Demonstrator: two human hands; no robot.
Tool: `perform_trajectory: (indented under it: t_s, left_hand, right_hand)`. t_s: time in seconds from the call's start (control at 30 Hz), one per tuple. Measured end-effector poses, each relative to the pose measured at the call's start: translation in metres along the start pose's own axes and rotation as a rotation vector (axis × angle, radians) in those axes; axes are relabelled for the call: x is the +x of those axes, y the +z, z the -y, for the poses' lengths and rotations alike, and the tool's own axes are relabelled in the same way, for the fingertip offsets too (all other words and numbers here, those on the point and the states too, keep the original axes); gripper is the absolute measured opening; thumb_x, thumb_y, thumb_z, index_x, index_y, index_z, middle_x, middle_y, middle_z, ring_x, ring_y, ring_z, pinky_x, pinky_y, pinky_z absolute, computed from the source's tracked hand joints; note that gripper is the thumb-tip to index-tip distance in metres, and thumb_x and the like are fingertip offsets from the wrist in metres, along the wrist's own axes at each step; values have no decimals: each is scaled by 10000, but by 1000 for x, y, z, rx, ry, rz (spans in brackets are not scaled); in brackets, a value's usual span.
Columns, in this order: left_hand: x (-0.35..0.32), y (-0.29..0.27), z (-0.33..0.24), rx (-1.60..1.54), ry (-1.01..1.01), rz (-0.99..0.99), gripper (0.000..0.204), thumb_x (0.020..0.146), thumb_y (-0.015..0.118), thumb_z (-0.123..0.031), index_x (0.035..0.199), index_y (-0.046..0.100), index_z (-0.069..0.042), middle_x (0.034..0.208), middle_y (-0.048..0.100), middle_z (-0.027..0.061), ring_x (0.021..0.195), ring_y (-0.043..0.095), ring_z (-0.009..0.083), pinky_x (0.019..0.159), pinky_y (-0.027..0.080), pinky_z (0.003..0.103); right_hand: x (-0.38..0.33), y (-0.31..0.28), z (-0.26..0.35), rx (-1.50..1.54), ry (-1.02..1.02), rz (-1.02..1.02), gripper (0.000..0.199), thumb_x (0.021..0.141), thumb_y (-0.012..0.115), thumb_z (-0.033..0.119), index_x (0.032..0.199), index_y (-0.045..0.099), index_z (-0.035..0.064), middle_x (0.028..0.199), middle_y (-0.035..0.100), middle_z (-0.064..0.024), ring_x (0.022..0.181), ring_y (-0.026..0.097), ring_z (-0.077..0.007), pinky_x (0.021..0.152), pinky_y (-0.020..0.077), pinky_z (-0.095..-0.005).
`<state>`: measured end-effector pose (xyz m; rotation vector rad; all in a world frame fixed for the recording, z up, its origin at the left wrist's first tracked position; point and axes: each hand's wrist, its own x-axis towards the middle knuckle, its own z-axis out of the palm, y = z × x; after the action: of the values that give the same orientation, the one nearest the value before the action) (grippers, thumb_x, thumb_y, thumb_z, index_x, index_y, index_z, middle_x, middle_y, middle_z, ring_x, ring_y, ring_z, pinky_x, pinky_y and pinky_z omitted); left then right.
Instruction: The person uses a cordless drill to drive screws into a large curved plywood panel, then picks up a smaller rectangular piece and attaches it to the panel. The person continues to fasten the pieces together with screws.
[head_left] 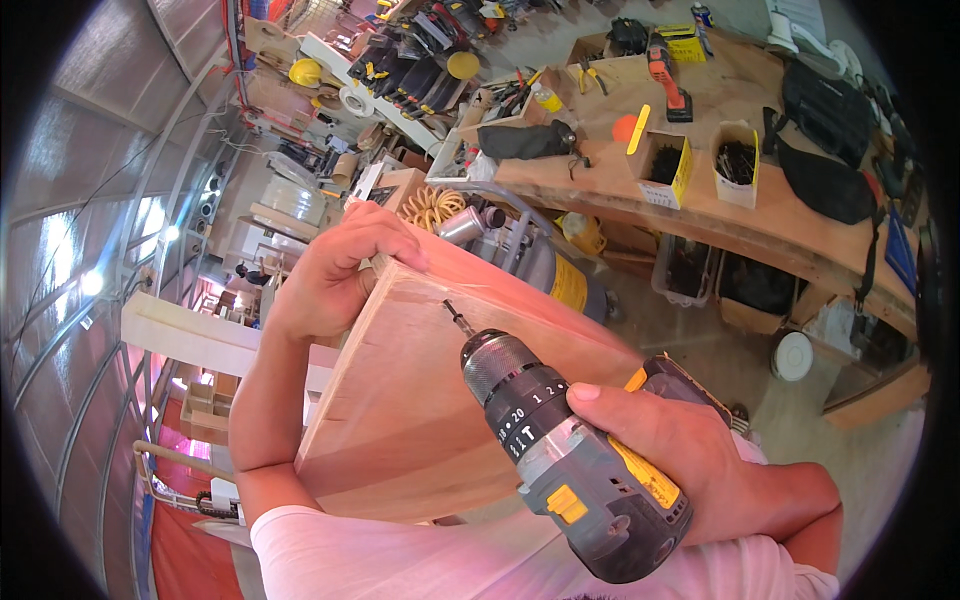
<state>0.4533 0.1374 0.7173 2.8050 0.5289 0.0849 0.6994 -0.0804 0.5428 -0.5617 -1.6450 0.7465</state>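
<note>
Up front, the left hand (335, 275) is clamped over the top corner of a wooden board (420, 410), which stands tilted in the middle of the view, close to the body. Just right of it, the right hand (670, 440) is wrapped tight around the grip of a grey and yellow drill (570, 450), whose bit touches the board's upper edge; farther right, small boxes of screws (737, 160) sit on the wooden surface (780, 225)

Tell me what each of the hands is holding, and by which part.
Left hand grips the wooden board over its top corner. Right hand holds the cordless drill by its handle.
</note>
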Motion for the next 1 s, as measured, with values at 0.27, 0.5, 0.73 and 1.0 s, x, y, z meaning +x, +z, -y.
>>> perform_trajectory:
  t_s: [0.27,0.5,0.73,1.0]
  left_hand:
    - [1,0,-1,25,23,-14,64,920,674,-130,963,692,-87,933,676,13,911,602,210,905,401,349]
    - [1,2,-1,31,45,-25,59,913,668,-103,965,695,-95,929,665,18,921,583,215,898,393,348]
    - [-1,0,-2,52,36,-5,101,913,656,-90,1002,699,-108,972,660,11,974,563,217,952,363,357]
    - [-2,2,-2,14,37,-8,96,945,634,-122,1014,699,-139,996,665,6,991,564,213,978,348,357]
  right_hand:
    - [-1,2,3,67,76,25,882,823,837,139,1514,301,28,1151,694,-185,975,725,-274,840,567,-363]
    - [1,2,7,42,109,22,881,820,833,117,1512,296,31,1173,683,-193,1013,712,-284,865,557,-373]
    - [1,3,11,65,122,13,853,842,800,91,1514,277,51,1181,667,-195,1002,709,-273,867,553,-373]
    - [-4,8,12,161,169,14,802,900,745,69,1532,253,101,1159,658,-202,956,710,-257,818,565,-352]
